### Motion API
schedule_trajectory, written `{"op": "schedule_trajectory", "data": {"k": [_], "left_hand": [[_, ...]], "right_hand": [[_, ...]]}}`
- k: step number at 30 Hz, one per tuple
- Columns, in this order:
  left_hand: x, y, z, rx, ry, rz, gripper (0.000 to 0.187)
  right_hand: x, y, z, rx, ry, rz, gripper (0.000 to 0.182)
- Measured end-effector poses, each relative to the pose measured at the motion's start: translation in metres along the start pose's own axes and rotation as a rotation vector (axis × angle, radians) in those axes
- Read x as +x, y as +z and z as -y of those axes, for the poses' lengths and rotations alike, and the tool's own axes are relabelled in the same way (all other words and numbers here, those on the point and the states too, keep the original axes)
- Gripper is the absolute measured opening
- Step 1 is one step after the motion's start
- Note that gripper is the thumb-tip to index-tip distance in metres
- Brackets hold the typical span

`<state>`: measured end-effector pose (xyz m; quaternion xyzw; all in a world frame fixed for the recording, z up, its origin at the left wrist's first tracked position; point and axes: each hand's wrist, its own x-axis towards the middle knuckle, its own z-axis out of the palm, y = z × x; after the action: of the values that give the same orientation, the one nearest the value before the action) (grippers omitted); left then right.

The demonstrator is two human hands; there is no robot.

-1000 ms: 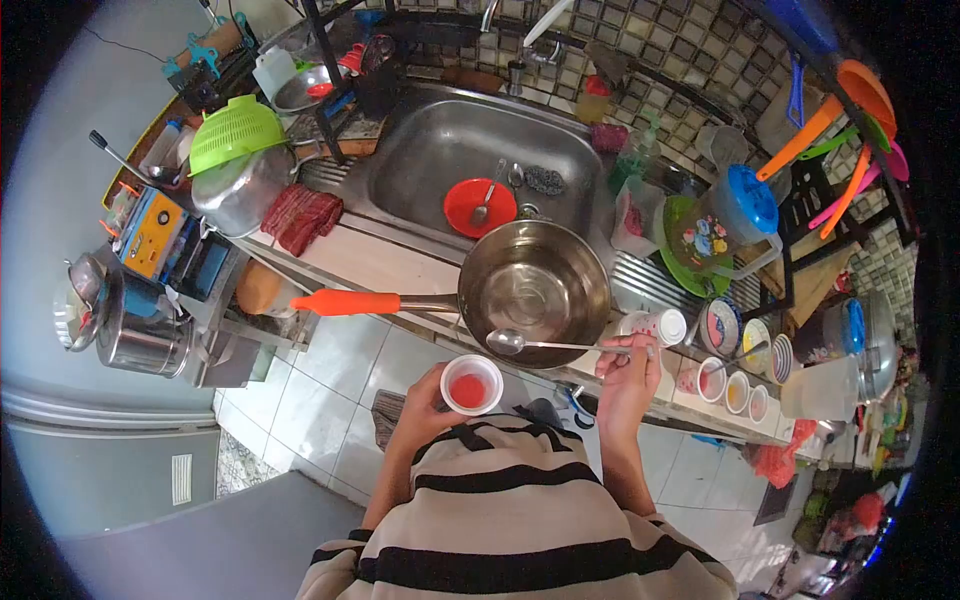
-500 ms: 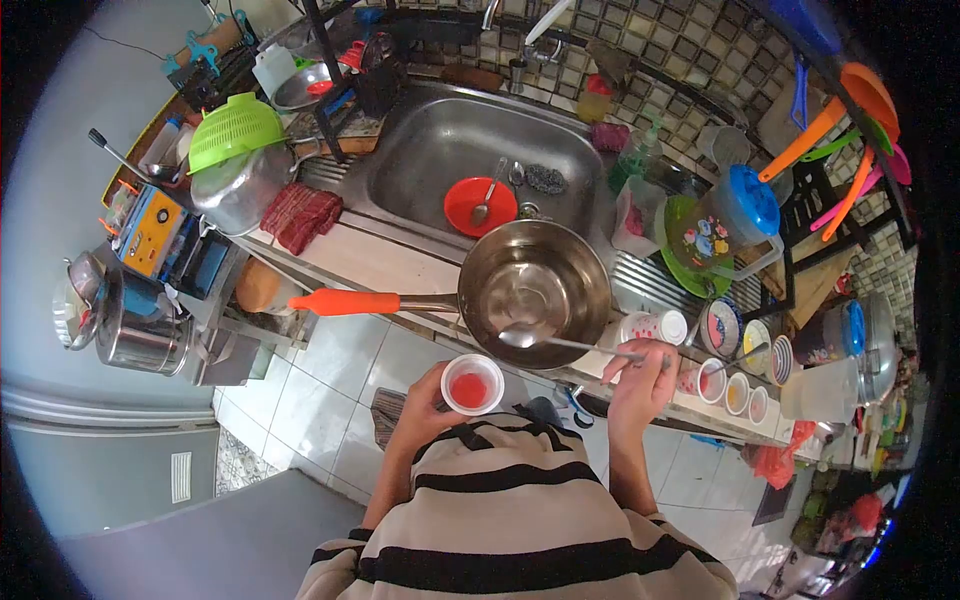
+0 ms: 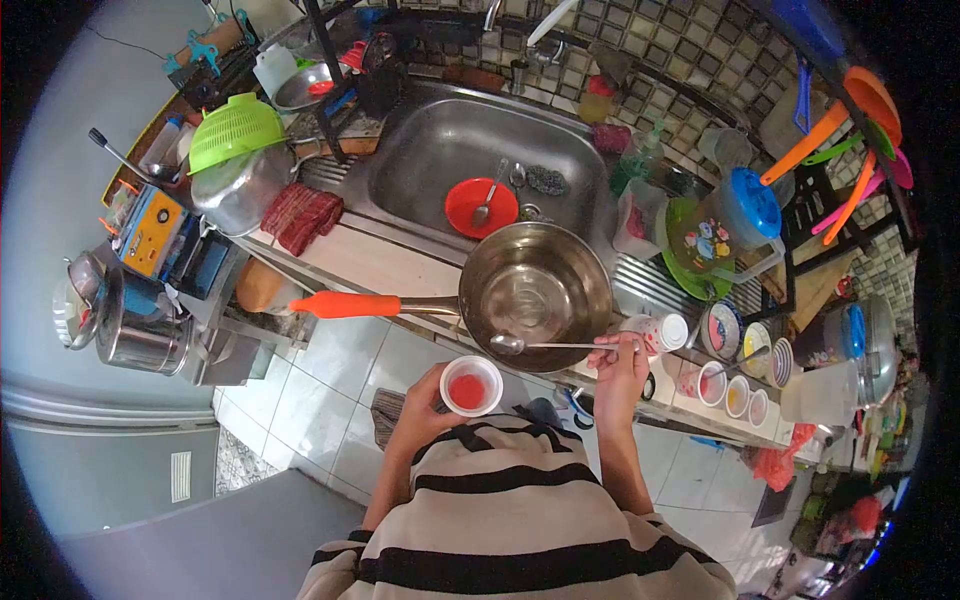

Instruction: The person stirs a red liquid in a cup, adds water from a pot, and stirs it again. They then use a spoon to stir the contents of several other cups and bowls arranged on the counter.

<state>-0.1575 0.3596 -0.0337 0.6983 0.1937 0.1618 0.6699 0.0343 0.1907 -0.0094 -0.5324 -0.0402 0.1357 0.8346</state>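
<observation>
My left hand [image 3: 421, 408] is closed around a small white cup [image 3: 487, 366] with red contents at its bottom, held in front of my striped top. A long-handled metal spoon [image 3: 570, 346] is gripped by its handle in my right hand [image 3: 622, 372]. The spoon's bowl hangs over the near rim of a deep steel saucepan [image 3: 535, 285] with an orange handle [image 3: 350, 304], which sits at the counter's front edge. Just beyond my right fingers lies a stack of white cups with red dots [image 3: 658, 333].
Behind the saucepan is a steel sink [image 3: 430, 130] holding a red bowl [image 3: 466, 206] and spoons. Small cups [image 3: 737, 395] and patterned bowls [image 3: 720, 328] stand at right, near a blue-lidded pitcher [image 3: 728, 222]. A folded red cloth [image 3: 301, 217] lies at left.
My right hand has shifted slightly left and up, its grip on the spoon turned. The spoon's bowl has moved slightly left and down. My left hand and the cup have barely moved.
</observation>
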Motion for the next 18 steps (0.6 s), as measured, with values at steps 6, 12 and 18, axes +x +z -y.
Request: {"op": "schedule_trajectory", "data": {"k": [6, 12, 18], "left_hand": [[0.001, 0.000, 0.001, -0.010, 0.013, 0.016, 0.059], [0.003, 0.003, -0.001, -0.033, 0.006, 0.022, 0.058], [0.002, 0.003, -0.005, -0.011, 0.029, 0.023, 0.058]], "right_hand": [[-0.007, 0.007, 0.019, 0.078, -0.019, -0.004, 0.017], [-0.026, 0.020, 0.048, -0.027, -0.076, 0.243, 0.021], [-0.030, 0.022, 0.042, -0.131, -0.257, 0.292, 0.024]]}}
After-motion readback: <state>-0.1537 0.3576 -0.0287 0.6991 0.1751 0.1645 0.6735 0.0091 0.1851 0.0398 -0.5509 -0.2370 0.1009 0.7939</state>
